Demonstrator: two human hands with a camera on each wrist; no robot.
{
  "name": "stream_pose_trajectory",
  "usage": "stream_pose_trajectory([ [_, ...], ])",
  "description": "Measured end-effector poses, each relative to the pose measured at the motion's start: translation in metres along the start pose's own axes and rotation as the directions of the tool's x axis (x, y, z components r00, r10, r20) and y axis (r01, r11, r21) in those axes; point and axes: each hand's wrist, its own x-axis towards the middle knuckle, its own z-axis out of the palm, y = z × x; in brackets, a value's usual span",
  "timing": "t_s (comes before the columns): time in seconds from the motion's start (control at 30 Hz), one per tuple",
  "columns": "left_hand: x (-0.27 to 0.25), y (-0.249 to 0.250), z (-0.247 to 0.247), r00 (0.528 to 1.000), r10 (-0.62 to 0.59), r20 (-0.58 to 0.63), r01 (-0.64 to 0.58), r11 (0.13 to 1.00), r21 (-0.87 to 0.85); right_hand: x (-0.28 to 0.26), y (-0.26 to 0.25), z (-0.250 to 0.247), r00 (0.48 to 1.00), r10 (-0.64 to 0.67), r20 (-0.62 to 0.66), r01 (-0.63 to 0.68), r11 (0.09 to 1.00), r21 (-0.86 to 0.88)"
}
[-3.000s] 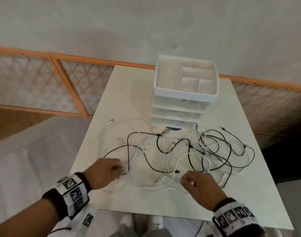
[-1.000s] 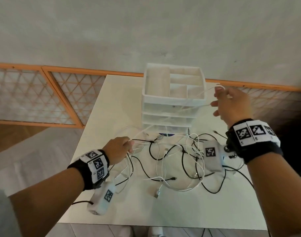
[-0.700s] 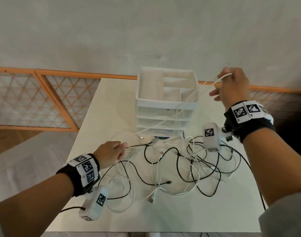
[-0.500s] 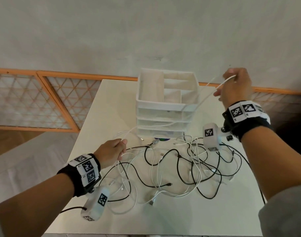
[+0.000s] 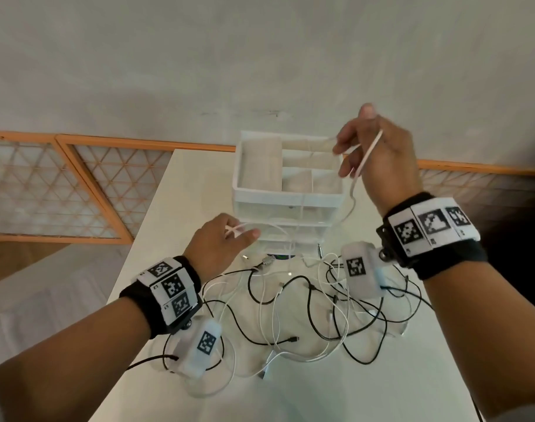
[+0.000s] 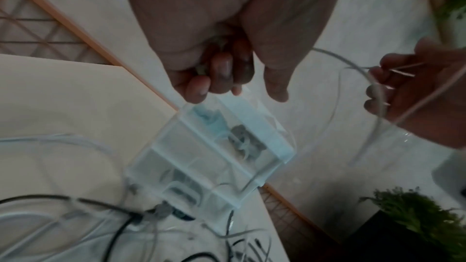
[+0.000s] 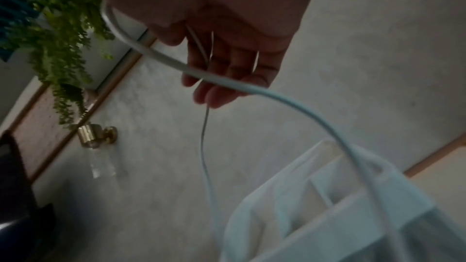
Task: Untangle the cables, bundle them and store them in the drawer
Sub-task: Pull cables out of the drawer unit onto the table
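One white cable [image 5: 352, 190] is lifted off the table and hangs in a slack loop between my hands. My right hand [image 5: 348, 153] holds it with curled fingers above the right side of the white drawer unit [image 5: 287, 184]; the right wrist view shows the white cable [image 7: 227, 82] crossing my fingers [image 7: 221, 67]. My left hand [image 5: 238, 231] pinches the other stretch in front of the unit's drawers, its fingers [image 6: 221, 75] curled. A tangle of black and white cables [image 5: 305, 312] lies on the table below. The drawers look closed.
The white table [image 5: 193, 184] is narrow, with edges close on the left and right. An orange lattice railing [image 5: 77, 184] runs behind it along the grey wall. Green plants [image 7: 63, 33] hang to the right. The drawer unit's top tray [image 6: 214, 156] is open, with dividers.
My right hand has swung left from beside the drawer unit to above its right side. My left hand has risen off the tangle toward the unit. The lifted cable now hangs slack.
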Motion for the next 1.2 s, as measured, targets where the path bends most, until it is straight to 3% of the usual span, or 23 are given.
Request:
stream_pose_trajectory([
  [0.1, 0.006, 0.035, 0.002, 0.996, 0.040, 0.079, -0.027, 0.987, -0.156, -0.018, -0.015, 0.010, 0.983, 0.044, 0.178, -0.078, 0.979, 0.188],
  [0.2, 0.014, 0.060, 0.023, 0.958, 0.141, 0.250, -0.116, 0.987, -0.113, -0.020, -0.025, 0.018, 0.983, -0.021, 0.180, -0.032, 0.957, 0.287],
  [0.27, 0.017, 0.050, 0.042, 0.935, 0.142, 0.325, -0.158, 0.987, 0.022, -0.012, -0.020, 0.013, 0.997, -0.027, 0.073, 0.004, 0.956, 0.292],
  [0.33, 0.015, 0.022, 0.053, 0.924, 0.031, 0.382, -0.110, 0.976, 0.186, 0.000, -0.002, -0.001, 0.994, 0.037, -0.104, -0.011, 0.971, 0.237],
  [0.43, 0.006, -0.019, 0.053, 0.917, -0.136, 0.375, 0.004, 0.943, 0.333, 0.018, 0.037, -0.035, 0.902, 0.250, -0.351, -0.206, 0.966, 0.158],
  [0.5, 0.003, -0.037, 0.049, 0.913, -0.172, 0.370, 0.025, 0.929, 0.370, 0.026, 0.053, -0.050, 0.861, 0.302, -0.410, -0.322, 0.947, 0.022],
  [0.57, 0.003, -0.045, 0.045, 0.913, -0.201, 0.354, 0.066, 0.931, 0.358, 0.034, 0.057, -0.056, 0.876, 0.278, -0.394, -0.336, 0.938, -0.086],
  [0.73, -0.003, -0.037, 0.027, 0.903, -0.212, 0.373, 0.158, 0.973, 0.171, 0.053, 0.053, -0.050, 0.950, 0.184, -0.251, -0.205, 0.977, -0.062],
  [0.87, -0.016, -0.021, 0.007, 0.885, -0.168, 0.434, 0.138, 0.985, 0.100, 0.057, 0.070, -0.045, 0.977, 0.144, -0.158, -0.156, 0.985, -0.069],
  [0.93, -0.019, -0.018, -0.001, 0.893, -0.171, 0.417, 0.143, 0.985, 0.098, 0.054, 0.088, -0.048, 0.977, 0.185, -0.104, -0.198, 0.970, -0.140],
  [1.0, -0.017, -0.026, -0.006, 0.927, -0.163, 0.339, 0.146, 0.987, 0.073, 0.046, 0.108, -0.054, 0.958, 0.285, 0.010, -0.269, 0.913, -0.308],
  [1.07, -0.013, -0.036, -0.008, 0.971, -0.129, 0.203, 0.125, 0.992, 0.034, 0.032, 0.118, -0.056, 0.909, 0.402, 0.110, -0.273, 0.775, -0.570],
  [1.1, -0.012, -0.038, -0.009, 0.982, -0.123, 0.144, 0.121, 0.992, 0.017, 0.024, 0.118, -0.055, 0.897, 0.433, 0.089, -0.262, 0.684, -0.681],
  [1.13, -0.011, -0.039, -0.009, 0.988, -0.119, 0.100, 0.120, 0.993, -0.004, 0.015, 0.114, -0.051, 0.907, 0.419, 0.049, -0.240, 0.607, -0.758],
  [1.17, -0.010, -0.037, -0.008, 0.991, -0.113, 0.073, 0.115, 0.993, -0.024, 0.003, 0.108, -0.045, 0.927, 0.374, 0.030, -0.214, 0.593, -0.776],
  [1.2, -0.009, -0.035, -0.007, 0.993, -0.100, 0.059, 0.102, 0.994, -0.032, -0.011, 0.098, -0.036, 0.948, 0.316, 0.034, -0.185, 0.636, -0.749],
])
